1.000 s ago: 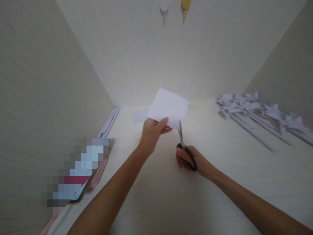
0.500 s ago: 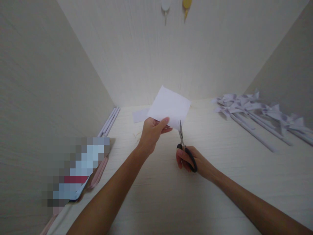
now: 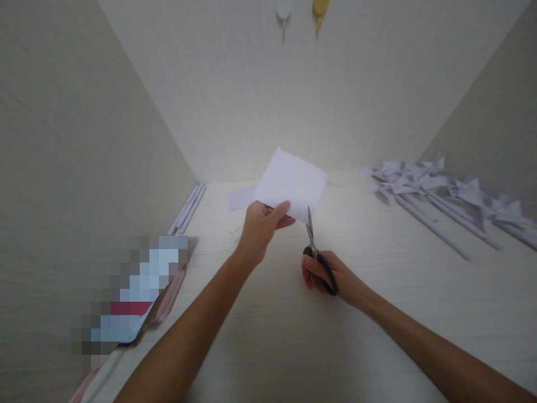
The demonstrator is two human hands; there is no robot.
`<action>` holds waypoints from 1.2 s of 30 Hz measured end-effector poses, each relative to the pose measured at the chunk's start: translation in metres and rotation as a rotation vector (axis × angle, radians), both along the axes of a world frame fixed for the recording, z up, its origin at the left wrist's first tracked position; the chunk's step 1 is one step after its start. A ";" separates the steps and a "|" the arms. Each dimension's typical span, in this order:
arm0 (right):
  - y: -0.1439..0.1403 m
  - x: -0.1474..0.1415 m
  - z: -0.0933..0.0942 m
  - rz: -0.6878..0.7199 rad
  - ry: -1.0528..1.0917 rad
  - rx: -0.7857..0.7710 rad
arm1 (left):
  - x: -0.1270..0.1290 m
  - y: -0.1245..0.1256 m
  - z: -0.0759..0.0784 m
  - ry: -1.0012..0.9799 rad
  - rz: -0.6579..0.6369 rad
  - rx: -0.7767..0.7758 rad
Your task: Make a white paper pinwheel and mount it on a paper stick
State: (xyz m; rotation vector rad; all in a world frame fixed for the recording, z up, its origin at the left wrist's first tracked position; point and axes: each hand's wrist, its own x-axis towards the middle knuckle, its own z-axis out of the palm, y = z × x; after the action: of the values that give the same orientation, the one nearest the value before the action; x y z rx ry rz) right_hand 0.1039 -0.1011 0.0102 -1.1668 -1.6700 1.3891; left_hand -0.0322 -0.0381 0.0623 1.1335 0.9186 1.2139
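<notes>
white paper square point(image 3: 291, 182): tilted, held aloft; black-handled scissors point(image 3: 314, 252): blades at its lower edge

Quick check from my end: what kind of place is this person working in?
Likely a paper-craft bench boxed in by pale wood-grain walls. The left hand holds a white paper square, the right hand works scissors at its edge, and finished paper pinwheels lie on the table to the right.
</notes>
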 end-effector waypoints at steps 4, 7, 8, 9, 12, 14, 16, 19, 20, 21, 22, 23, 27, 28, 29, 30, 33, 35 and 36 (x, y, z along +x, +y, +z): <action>0.000 -0.001 0.002 0.000 -0.012 -0.005 | 0.000 -0.001 0.001 0.003 -0.005 0.007; 0.000 0.000 0.004 -0.001 -0.026 -0.003 | 0.000 -0.001 0.002 0.015 -0.003 0.009; 0.000 0.000 0.004 -0.001 -0.029 -0.004 | 0.000 -0.001 0.002 0.020 0.000 0.008; 0.000 0.000 0.004 0.000 -0.031 -0.006 | 0.000 -0.001 0.002 0.025 0.000 0.005; 0.000 0.000 0.004 0.000 -0.026 -0.009 | 0.000 -0.001 0.002 0.029 -0.002 0.007; 0.000 -0.001 0.004 -0.002 -0.025 -0.008 | 0.000 -0.001 0.002 0.030 -0.003 0.014; 0.000 -0.001 0.004 -0.004 -0.027 -0.004 | -0.001 0.000 0.002 0.037 -0.001 0.018; -0.001 -0.001 0.004 -0.007 -0.034 0.000 | -0.002 0.000 0.004 0.053 -0.003 0.016; -0.001 -0.001 0.004 -0.008 -0.036 -0.003 | -0.002 0.000 0.004 0.058 -0.003 0.015; -0.001 -0.001 0.003 -0.009 -0.041 -0.007 | -0.002 0.000 0.005 0.062 -0.003 0.014; -0.001 0.000 0.003 -0.010 -0.044 -0.010 | -0.002 0.000 0.005 0.065 0.001 0.013; -0.001 0.000 0.003 -0.010 -0.048 -0.011 | -0.002 0.000 0.005 0.068 0.006 0.012; -0.001 0.000 0.002 -0.011 -0.069 0.004 | -0.002 0.000 0.004 0.065 0.017 0.013; -0.001 0.000 0.002 -0.013 -0.072 0.006 | -0.002 0.000 0.004 0.062 0.016 0.014; -0.001 0.000 0.002 -0.014 -0.075 0.008 | -0.002 0.001 0.004 0.059 0.016 0.013; -0.001 0.000 0.002 -0.014 -0.076 0.008 | -0.002 0.001 0.004 0.057 0.018 0.011; 0.000 0.000 0.000 -0.010 -0.082 0.013 | -0.002 0.001 0.003 0.055 0.019 0.008; 0.000 0.000 -0.001 -0.010 -0.081 0.011 | -0.002 0.001 0.004 0.057 0.022 0.006; 0.000 0.000 -0.001 -0.012 -0.077 0.007 | -0.002 0.001 0.004 0.059 0.023 0.007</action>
State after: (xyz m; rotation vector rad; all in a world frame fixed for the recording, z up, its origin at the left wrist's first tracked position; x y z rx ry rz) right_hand 0.1039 -0.1013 0.0090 -1.2383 -1.7169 1.3455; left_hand -0.0343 -0.0374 0.0661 1.1725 0.9752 1.2078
